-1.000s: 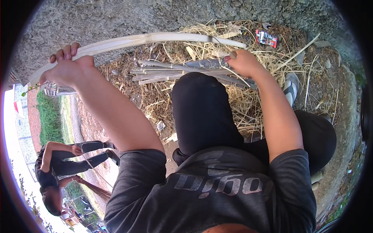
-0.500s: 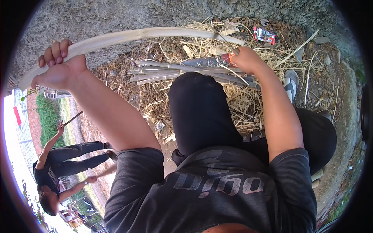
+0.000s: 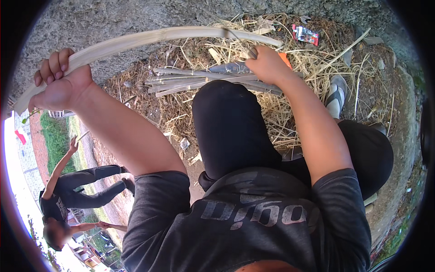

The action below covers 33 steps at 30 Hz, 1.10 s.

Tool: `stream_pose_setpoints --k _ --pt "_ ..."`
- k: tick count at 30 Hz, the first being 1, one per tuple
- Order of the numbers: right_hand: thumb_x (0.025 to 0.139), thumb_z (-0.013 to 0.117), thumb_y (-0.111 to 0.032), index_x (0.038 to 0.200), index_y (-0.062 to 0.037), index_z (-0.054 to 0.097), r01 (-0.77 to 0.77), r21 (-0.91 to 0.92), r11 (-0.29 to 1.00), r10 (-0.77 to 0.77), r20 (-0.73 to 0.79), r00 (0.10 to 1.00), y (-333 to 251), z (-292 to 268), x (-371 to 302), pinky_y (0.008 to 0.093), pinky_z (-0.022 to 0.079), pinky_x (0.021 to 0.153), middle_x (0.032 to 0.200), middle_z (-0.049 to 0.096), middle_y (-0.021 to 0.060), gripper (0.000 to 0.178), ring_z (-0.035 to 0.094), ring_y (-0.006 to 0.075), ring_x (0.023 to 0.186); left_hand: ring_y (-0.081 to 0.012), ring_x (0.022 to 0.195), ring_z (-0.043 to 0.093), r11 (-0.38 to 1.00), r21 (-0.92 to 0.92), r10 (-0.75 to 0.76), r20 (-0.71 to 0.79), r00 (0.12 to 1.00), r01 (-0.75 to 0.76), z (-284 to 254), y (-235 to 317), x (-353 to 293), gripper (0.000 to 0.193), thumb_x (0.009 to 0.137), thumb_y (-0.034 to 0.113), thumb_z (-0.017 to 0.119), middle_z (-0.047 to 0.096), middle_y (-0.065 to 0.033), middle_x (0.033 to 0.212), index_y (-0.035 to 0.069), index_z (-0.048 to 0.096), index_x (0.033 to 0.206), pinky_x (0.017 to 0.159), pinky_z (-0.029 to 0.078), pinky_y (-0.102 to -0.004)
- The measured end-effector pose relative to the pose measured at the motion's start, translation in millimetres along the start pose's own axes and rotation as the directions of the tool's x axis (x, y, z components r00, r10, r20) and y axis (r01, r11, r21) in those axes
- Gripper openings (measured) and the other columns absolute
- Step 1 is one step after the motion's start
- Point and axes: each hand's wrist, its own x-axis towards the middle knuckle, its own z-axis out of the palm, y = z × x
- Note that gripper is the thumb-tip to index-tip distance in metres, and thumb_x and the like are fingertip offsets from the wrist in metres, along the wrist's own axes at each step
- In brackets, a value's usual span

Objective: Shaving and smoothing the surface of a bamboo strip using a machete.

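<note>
My left hand (image 3: 63, 81) is wrapped round the left end of a long, pale bamboo strip (image 3: 136, 41), which looks curved across the upper part of the view. In my right hand (image 3: 271, 65) is the handle of a knife (image 3: 238, 39). Its thin, dark blade crosses the strip near the right end, touching or just over it; I cannot tell which. Below my right hand, a machete-like tool with a grey blade (image 3: 229, 68) and an orange handle (image 3: 285, 60) lies by a bundle of split strips (image 3: 174, 81), beyond my knee.
Pale shavings (image 3: 312, 68) cover the ground around the bundle. A red and white packet (image 3: 306, 34) lies near the rough wall (image 3: 136, 18) at the far side. My sandalled foot (image 3: 336, 95) is at right. Another person (image 3: 74, 190) stands at left, holding a stick.
My right hand and the knife have moved left along the strip, toward my left hand. The strip has shifted slightly up and left in view. The other person's arms have moved.
</note>
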Motion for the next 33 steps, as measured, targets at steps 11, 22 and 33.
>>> stream_pose_setpoints --k 11,22,33 --pt "0.08 0.061 -0.03 0.094 0.0019 0.063 0.072 0.027 0.997 -0.066 -0.165 0.984 15 -1 3 0.0447 0.05 0.072 0.08 0.067 0.0201 0.035 0.064 0.0358 0.076 -0.0105 0.049 0.023 0.997 0.067 0.037 -0.091 0.995 -0.031 -20 -3 4 0.075 0.079 0.09 0.018 0.025 0.0047 0.057 0.019 0.041 0.072 0.045 0.023 -0.024" --pt "0.082 0.06 -0.029 0.104 -0.0016 0.065 -0.266 0.01 0.964 0.264 -0.146 0.953 82 48 6 0.0462 0.052 0.085 0.097 0.069 0.0208 0.035 0.066 0.0376 0.096 -0.0114 0.049 0.022 0.94 0.337 0.213 -0.455 0.865 -0.054 10 -12 -11 0.072 0.089 0.081 0.013 0.029 0.0028 0.061 0.014 0.039 0.078 0.044 0.023 -0.0251" --pt "0.082 0.06 -0.033 0.102 -0.003 0.066 -0.046 0.02 0.999 0.048 -0.096 0.994 40 56 8 0.0476 0.052 0.083 0.091 0.069 0.0213 0.037 0.068 0.0377 0.091 -0.014 0.051 0.021 0.915 0.401 0.27 -0.544 0.795 -0.036 15 -16 -8 0.068 0.095 0.072 0.012 0.027 0.0001 0.061 0.011 0.035 0.076 0.045 0.025 -0.0284"
